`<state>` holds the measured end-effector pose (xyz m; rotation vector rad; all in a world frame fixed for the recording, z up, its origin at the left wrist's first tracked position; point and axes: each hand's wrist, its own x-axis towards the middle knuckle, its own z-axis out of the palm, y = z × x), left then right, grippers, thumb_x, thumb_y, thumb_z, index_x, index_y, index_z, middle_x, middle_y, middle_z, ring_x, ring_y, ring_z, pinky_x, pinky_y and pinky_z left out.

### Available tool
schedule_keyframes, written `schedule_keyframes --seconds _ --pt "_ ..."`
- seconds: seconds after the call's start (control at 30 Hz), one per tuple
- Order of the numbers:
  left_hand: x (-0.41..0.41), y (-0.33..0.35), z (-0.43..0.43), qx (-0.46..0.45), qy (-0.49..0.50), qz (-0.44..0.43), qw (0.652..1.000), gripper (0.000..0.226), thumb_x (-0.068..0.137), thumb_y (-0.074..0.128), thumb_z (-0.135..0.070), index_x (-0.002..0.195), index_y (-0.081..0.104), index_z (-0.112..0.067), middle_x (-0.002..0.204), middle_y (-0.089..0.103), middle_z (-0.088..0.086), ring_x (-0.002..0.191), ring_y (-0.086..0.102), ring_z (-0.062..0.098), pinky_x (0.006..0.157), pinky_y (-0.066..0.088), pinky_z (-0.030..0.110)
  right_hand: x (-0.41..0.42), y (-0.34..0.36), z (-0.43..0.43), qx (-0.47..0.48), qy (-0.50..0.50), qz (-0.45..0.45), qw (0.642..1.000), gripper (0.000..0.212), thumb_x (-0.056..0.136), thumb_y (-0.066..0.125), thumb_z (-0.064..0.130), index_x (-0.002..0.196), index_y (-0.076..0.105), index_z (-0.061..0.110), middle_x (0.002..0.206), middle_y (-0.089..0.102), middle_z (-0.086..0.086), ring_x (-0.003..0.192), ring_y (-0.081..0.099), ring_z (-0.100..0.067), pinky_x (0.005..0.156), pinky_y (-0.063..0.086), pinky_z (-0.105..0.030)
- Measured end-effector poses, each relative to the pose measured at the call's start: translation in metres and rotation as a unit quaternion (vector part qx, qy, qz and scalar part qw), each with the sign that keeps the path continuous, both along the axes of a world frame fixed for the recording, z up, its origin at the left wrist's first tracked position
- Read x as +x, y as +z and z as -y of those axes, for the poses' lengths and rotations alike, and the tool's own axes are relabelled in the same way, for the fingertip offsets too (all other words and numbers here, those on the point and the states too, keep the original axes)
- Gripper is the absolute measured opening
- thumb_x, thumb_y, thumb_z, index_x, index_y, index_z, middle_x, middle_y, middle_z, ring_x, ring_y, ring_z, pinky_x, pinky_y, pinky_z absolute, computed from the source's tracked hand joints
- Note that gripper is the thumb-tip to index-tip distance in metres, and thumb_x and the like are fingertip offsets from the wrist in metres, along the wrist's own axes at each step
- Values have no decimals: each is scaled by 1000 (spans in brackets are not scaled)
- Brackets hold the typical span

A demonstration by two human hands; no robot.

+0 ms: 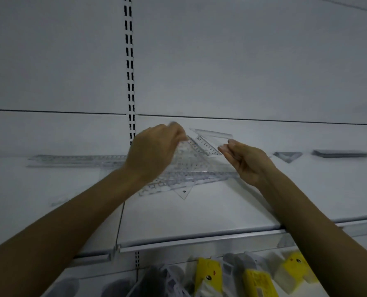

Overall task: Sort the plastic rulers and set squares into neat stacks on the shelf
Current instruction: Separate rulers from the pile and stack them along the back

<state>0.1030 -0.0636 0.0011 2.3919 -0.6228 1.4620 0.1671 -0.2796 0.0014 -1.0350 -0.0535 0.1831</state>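
The left hand [156, 153] pinches a clear set square [186, 161] by its top corner and holds it tilted up above the loose pile [178, 185] of clear rulers and set squares that lies on the shelf [199, 221]. The right hand [247, 161] has half-curled fingers [227, 150] at the end of a second clear piece [208, 144] with printed numbers; I cannot tell if they grip it or only touch it. The main risk, I think, is that the thin smooth plastic slips from such a small pinch and falls back into the pile, which would scatter it. The lower edge of the lifted set square seems close to the pile, so it may catch another piece and drag it toward the front edge of the shelf. Because all the pieces are transparent and overlap, two may also come up together and go to the wrong stack, beside the long rulers [77, 160] on the left or the small set squares [287, 156] on the right.
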Motion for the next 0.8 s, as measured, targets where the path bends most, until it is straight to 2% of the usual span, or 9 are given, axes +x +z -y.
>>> schedule_keyframes --seconds 0.07,0.13,0.27,0.4,0.53,0.6,0.67,0.73,0.8 --pt "-2 5 -6 -158 -30 -51 986 31 100 32 -34 95 53 -12 64 65 -6 48 60 4 44 49 25 -2 1 0 -31 -11 10 999 9 95 48 1 94 57 -1 72 71 -12 61 71 -16 49 54 -19" --pt "-2 5 -12 -253 -31 -80 964 23 101 33 -27 99 50 -11 57 58 -2 45 57 3 42 45 17 -4 0 -1 -115 -15 42 992 12 99 43 6 92 53 4 79 69 -14 53 68 -13 45 52 -19" --pt "-2 -1 -13 -279 -22 -116 953 16 100 37 -22 108 47 -12 60 58 8 54 60 23 49 50 32 -10 -1 -4 -204 -16 108 973 9 96 52 14 99 52 6 76 66 -13 46 61 -11 42 48 -20" --pt "-5 -1 -5 -313 -60 -192 928 12 99 40 -14 108 47 -18 73 65 7 48 60 16 48 51 25 -12 2 1 -170 -7 123 978 11 90 59 8 101 55 4 83 68 -14 57 67 -14 51 54 -20" --pt "4 7 6 -373 -108 -300 871 24 99 36 -8 92 58 -14 95 66 11 61 67 17 64 58 31 -14 14 19 -139 11 135 981 15 86 58 -6 99 62 0 90 68 -18 75 71 -20 69 58 -22" --pt "14 15 18 -399 -127 -338 842 25 98 38 -5 95 62 -12 102 67 11 74 69 21 64 58 29 -14 19 33 -141 -10 154 978 16 84 60 -6 99 64 0 89 70 -16 75 71 -19 71 58 -23" --pt "27 22 40 -427 -141 -345 824 17 95 48 -7 100 63 -10 104 66 10 74 70 18 68 60 33 -12 24 54 -155 -56 179 970 18 84 63 -1 101 65 4 88 71 -12 75 71 -18 68 58 -24" --pt "37 25 62 -433 -151 -330 825 14 91 58 -10 104 61 -10 105 62 8 68 71 16 73 60 39 -7 28 73 -189 -113 204 954 18 84 66 6 101 65 11 89 72 -8 77 71 -17 67 57 -25" --pt "49 25 95 -426 -160 -328 828 21 89 60 -7 110 56 -11 105 59 5 68 72 18 72 60 37 5 31 102 -212 -177 216 937 14 85 66 11 99 64 12 89 72 -6 79 70 -18 69 57 -29"
